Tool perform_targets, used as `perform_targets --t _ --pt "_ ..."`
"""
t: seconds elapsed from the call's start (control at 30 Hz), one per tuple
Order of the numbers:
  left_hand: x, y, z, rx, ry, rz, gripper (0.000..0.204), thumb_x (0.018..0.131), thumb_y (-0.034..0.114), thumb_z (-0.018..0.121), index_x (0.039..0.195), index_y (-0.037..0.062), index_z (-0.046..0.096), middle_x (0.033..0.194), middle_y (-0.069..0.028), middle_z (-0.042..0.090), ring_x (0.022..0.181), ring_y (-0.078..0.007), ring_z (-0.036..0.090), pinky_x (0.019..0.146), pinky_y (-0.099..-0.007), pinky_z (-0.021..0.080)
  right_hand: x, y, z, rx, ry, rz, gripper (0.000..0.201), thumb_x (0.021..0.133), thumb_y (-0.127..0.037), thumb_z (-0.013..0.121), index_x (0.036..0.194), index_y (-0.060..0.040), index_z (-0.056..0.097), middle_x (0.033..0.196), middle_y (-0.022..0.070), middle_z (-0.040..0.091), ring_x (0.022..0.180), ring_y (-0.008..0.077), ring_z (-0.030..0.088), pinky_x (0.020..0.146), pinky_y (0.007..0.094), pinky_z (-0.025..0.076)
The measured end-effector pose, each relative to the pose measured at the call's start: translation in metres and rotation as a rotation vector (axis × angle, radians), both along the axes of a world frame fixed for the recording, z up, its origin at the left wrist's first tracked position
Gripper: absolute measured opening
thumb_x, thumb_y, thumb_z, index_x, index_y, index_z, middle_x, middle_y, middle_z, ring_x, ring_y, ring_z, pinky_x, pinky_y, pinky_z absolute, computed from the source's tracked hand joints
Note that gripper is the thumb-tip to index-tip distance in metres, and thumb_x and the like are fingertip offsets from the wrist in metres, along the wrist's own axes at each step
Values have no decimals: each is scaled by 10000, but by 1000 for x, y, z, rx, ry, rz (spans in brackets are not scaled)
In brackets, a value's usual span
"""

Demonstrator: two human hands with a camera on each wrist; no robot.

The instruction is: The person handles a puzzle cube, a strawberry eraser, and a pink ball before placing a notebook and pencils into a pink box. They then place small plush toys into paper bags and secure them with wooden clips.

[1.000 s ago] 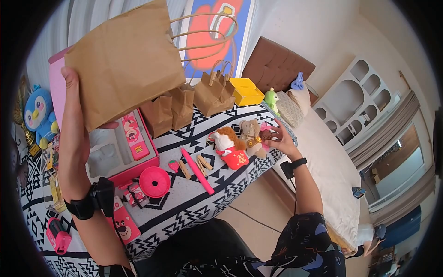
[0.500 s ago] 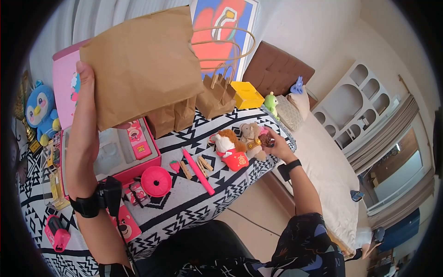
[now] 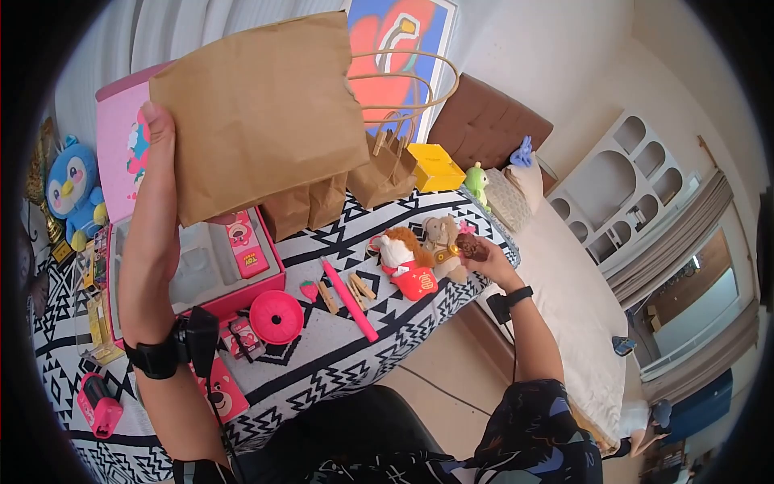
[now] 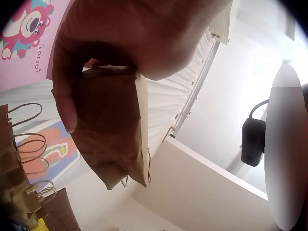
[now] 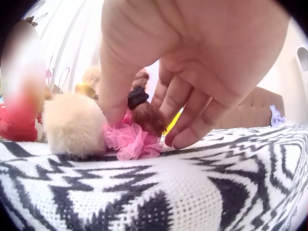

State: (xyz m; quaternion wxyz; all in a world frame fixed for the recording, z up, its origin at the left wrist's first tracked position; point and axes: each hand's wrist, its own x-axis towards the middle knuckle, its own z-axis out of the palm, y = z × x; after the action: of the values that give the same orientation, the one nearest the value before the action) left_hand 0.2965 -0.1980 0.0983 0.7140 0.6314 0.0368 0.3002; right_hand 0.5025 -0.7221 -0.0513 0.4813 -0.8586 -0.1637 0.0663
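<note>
A large brown paper bag (image 3: 266, 113) is held up on its side, its twisted handles pointing right. My left hand (image 3: 164, 149) grips its bottom end, thumb on the near face; in the left wrist view the fingers curl over the bag (image 4: 108, 115). My right hand (image 3: 500, 266) pinches a small brown plush toy (image 3: 470, 248) between thumb and fingers. In the right wrist view its pink tulle skirt (image 5: 134, 142) is at the tablecloth. Beside it sit a tan plush toy (image 3: 441, 242) and a red-and-white plush toy (image 3: 409, 262).
Smaller paper bags (image 3: 387, 173) and a yellow box (image 3: 435, 167) stand at the back. An open pink box (image 3: 278, 278) lies at left. A pink bowl (image 3: 276, 317), clothespins (image 3: 360, 288) and a pink stick (image 3: 349, 300) lie on the patterned cloth. A bed (image 3: 556, 282) is at right.
My left hand and the bag have shifted right and slightly down in the head view. My right hand's spread fingers have come together on the brown plush toy.
</note>
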Motion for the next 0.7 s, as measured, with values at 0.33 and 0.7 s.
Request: perform_targets --t 0.33,0.7 --pt "6 -29 0 89 -120 -214 873 1036 757 310 1558 64 401 1371 -161 631 1172 -199 687 654 -325 617 -53 59 116 276 -221 -11 677 957 -165 757 1530 5 439 1461 161 583 1319 263 586 1062 383 524" --pt "16 -69 -26 154 -57 -434 856 1078 574 478 1642 -7 201 1535 -196 449 1396 -262 513 790 -361 644 -110 204 152 445 -164 95 249 976 -253 783 1049 -26 712 798 1 701 589 67 621 549 202 462"
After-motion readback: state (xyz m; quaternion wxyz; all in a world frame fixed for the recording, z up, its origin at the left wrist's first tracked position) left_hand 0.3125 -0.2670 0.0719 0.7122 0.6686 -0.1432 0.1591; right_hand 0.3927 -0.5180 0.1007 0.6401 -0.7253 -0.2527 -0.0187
